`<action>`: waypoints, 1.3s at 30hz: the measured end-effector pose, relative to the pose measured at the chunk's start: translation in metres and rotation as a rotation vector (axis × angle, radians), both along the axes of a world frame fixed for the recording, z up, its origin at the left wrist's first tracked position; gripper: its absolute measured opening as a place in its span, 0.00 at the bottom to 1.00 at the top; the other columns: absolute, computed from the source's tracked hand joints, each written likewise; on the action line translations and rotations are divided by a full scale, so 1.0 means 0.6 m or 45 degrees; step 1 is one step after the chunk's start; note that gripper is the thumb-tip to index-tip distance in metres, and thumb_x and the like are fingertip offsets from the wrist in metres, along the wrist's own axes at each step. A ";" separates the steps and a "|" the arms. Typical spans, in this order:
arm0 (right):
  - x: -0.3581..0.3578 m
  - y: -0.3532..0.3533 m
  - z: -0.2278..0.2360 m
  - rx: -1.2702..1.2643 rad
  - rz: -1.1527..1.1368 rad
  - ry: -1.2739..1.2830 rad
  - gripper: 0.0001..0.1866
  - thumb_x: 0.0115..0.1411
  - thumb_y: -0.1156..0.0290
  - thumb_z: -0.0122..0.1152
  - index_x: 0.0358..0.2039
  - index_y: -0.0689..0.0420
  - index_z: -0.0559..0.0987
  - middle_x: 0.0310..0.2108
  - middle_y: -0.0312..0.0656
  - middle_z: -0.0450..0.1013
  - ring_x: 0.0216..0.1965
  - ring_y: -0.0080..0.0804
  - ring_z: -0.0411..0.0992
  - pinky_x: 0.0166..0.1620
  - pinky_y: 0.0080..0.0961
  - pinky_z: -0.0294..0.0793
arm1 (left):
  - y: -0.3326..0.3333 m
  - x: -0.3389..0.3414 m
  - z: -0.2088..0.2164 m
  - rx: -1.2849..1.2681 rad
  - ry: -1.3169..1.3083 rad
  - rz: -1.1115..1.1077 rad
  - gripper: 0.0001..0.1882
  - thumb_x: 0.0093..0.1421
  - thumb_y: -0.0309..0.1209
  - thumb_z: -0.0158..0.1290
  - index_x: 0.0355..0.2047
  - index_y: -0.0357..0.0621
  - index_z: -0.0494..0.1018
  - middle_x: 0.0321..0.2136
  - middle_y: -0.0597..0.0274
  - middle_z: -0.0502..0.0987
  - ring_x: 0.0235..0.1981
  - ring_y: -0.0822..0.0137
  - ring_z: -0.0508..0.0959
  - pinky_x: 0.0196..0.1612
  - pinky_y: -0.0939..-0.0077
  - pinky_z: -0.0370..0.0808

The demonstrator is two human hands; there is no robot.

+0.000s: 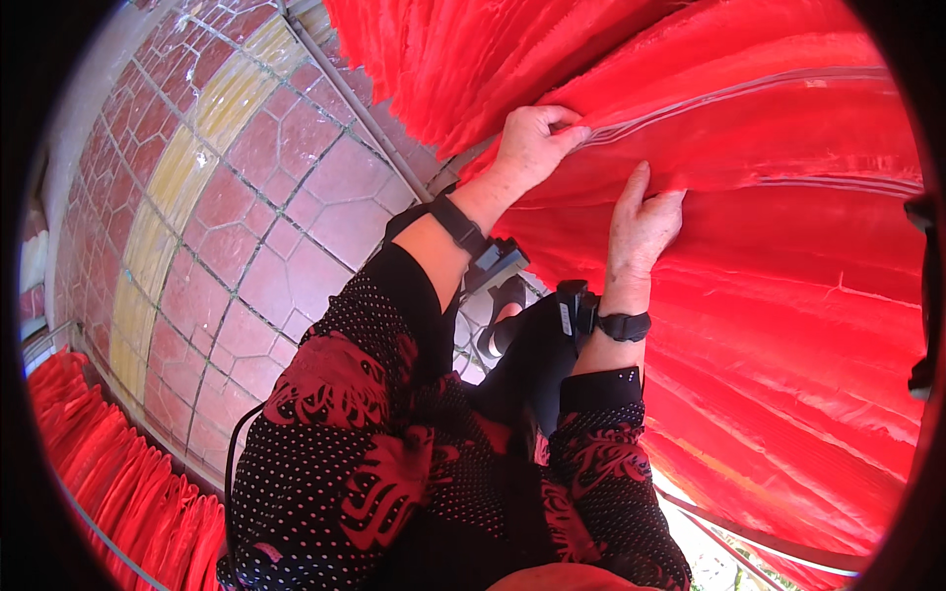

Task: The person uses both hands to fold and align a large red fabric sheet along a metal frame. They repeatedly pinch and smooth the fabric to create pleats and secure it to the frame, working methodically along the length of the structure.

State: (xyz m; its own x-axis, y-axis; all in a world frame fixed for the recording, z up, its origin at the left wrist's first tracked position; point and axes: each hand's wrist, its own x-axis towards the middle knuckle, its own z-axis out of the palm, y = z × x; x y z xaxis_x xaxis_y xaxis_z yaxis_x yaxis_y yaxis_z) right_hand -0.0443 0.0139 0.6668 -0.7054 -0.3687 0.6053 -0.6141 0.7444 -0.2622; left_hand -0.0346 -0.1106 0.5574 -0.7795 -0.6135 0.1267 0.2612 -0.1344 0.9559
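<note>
So, biggest thing 1st: the red cloth (759, 266) fills the top and R side, w/ lots of long folds, and both hands are at its near side. It looks thin and light, so prob it will slip and crease fast; slow, small pulls should suit it best.

Next is the tiled floor (296, 187), pink w/ a yellow strip. Dirt could get on the cloth if a fold drops there, so best lift loose bits up. At the low L, a red bunch (128, 463) hangs in tight pleats, well apart from the hands. A thin metal bar (347, 96) runs close to the cloth's L edge; prob it could snag a fold, so mind it.

Now the hands. The L hand (529, 150) has thumb and pointer together w/ a bit of cloth pinched btwn them. The R hand (645, 229) is lower, thumb up, fingertips at the cloth; can't tell if it has a grip, b/c the folds hide some of it. A firm pinch there too would help pull the fold flat.

Last, the pale lines (690, 106) start by the L fingertips. They'd make a good guide: pinch along them, don't twist.
</note>
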 end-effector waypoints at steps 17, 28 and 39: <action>-0.015 0.036 -0.071 -0.094 -0.016 -0.279 0.18 0.66 0.59 0.57 0.37 0.65 0.78 0.31 0.58 0.78 0.33 0.57 0.78 0.37 0.42 0.77 | -0.026 -0.011 -0.079 -0.145 -0.307 -0.280 0.15 0.56 0.35 0.62 0.39 0.37 0.81 0.31 0.50 0.82 0.33 0.62 0.82 0.39 0.70 0.77; -0.018 0.006 -0.129 0.194 -0.180 -0.509 0.28 0.65 0.48 0.54 0.35 0.67 0.79 0.32 0.61 0.78 0.38 0.60 0.77 0.42 0.46 0.76 | -0.015 0.039 -0.077 -0.102 -0.224 -0.503 0.13 0.60 0.34 0.61 0.34 0.34 0.79 0.25 0.66 0.79 0.27 0.77 0.73 0.34 0.75 0.72; -0.027 0.091 -0.164 0.223 -0.339 -0.670 0.26 0.67 0.48 0.46 0.43 0.61 0.80 0.35 0.62 0.77 0.39 0.63 0.76 0.44 0.52 0.76 | 0.007 0.046 -0.098 -0.082 -0.260 -0.241 0.13 0.56 0.35 0.62 0.27 0.35 0.79 0.18 0.57 0.77 0.20 0.68 0.75 0.29 0.70 0.72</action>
